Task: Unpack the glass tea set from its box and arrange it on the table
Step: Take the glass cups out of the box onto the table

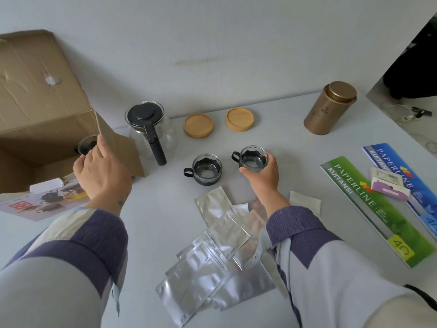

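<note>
The right hand point(261, 172) grips a glass cup point(253, 159) from its near right side, fingers curled round the wall, the cup's black loop handle pointing left; whether its base touches the table point(272, 143) cannot be told. The left hand point(101, 170) curls round a third glass cup point(88, 144) at the mouth of the open cardboard box point(45, 110), beside the box's right flap, the cup mostly hidden behind the fingers.

Three cups show in all: one in each hand and one cup standing free point(206, 169) just left of the right hand's cup. One glass teapot point(151, 130) with black lid and handle stands between the box and two round wooden coasters point(198, 125), which lie side by side near the wall. One gold tin canister point(329, 107) stands upright at the far right, close to the table's right edge. Two Paperline receipt books point(369, 209), green and blue, lie along that right edge with small sachets point(390, 185) on top. A heap of silver foil pouches point(212, 256) lies in the near middle, between the sleeves. Bare tabletop lies between the cups and the coasters, and on toward the canister
</note>
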The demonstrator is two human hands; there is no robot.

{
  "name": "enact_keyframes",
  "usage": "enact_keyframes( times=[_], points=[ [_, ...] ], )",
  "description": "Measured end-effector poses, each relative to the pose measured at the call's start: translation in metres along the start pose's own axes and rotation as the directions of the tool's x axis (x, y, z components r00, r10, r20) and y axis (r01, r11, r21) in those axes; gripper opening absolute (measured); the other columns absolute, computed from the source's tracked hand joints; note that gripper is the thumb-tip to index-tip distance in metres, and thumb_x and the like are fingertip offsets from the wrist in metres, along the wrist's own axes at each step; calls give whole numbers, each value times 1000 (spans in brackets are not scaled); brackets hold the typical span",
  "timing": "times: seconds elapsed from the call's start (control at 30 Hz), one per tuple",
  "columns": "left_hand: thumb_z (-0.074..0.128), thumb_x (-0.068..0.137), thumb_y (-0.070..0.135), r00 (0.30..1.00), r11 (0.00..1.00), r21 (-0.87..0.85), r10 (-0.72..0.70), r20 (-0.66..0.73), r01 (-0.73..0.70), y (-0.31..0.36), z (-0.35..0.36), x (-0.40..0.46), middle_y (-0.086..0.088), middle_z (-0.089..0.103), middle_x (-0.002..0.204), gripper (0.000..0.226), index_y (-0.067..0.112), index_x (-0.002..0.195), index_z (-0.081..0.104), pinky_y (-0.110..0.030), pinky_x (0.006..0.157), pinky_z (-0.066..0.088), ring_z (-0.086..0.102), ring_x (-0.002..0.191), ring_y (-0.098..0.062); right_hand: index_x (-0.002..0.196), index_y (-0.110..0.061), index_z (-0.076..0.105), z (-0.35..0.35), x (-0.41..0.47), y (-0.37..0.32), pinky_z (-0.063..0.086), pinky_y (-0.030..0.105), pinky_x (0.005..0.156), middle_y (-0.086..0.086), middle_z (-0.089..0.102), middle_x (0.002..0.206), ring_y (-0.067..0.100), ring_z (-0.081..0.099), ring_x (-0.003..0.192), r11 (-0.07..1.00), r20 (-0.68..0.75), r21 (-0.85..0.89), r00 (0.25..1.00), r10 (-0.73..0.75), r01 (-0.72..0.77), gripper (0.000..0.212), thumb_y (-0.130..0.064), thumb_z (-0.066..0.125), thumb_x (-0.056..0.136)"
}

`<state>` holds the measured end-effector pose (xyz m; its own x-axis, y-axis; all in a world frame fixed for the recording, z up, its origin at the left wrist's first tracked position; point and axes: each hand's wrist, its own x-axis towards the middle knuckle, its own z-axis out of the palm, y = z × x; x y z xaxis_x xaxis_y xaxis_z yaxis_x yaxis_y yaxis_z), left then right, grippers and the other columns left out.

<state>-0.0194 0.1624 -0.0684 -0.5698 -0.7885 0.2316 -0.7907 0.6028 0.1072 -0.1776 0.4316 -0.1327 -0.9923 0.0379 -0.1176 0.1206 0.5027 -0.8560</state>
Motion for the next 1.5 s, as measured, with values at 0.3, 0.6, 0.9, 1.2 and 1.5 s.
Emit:
enact_keyframes(
  times=[0.3, 0.6, 0.9, 1.2, 1.5],
  points=[
    [56, 76, 0, 997, 999, -32, -8, 81, 10, 1, -7, 0, -15, 51, 135, 80, 5, 147, 19, -42, 110, 25, 44, 128, -29, 150, -13, 16, -26, -10, -32, 24, 32, 112, 5, 25, 154, 22, 22, 142, 992, 69, -123, 997, -18, 26, 105, -18, 82, 69],
    [30, 94, 25, 986, 979, -202, 64, 151, -33, -28, -37, 12, -13, 46, 141, 52, 8, 143, 32, -45, 112, 26, 42, 130, -30, 147, -15, 27, 28, -63, -125, 32, 35, 110, 3, 39, 148, 21, 37, 135, 939, 304, -131, 915, -267, 318, 81, -18, 73, 80],
    [29, 99, 34, 996, 992, -124, -24, 91, 36, -121, -48, 24, -7, 37, 149, 53, 13, 147, 28, -41, 116, 18, 31, 139, -23, 144, -12, 32, 133, -137, -205, 40, 38, 104, 5, 51, 136, 23, 49, 122, 830, 457, -21, 743, -488, 558, 69, -19, 67, 85],
    [21, 100, 33, 998, 998, -62, 18, 55, -14, -147, -23, 15, -2, 48, 143, 50, 15, 144, 37, -34, 114, 17, 38, 135, -16, 115, -10, 61, 197, -169, -238, 45, 34, 80, 12, 63, 111, 29, 55, 105, 464, 616, -383, 595, -516, 799, 36, -33, 65, 87],
    [21, 101, 28, 999, 991, -132, 8, -54, -15, -150, -13, 18, -2, 56, 135, 48, 16, 139, 47, -30, 112, 18, 45, 131, -13, 140, -21, 42, 238, -181, -253, 21, 39, 105, 7, 42, 145, 29, 23, 138, -59, 672, -740, 732, -110, 670, 53, -46, 40, 93]
  ],
)
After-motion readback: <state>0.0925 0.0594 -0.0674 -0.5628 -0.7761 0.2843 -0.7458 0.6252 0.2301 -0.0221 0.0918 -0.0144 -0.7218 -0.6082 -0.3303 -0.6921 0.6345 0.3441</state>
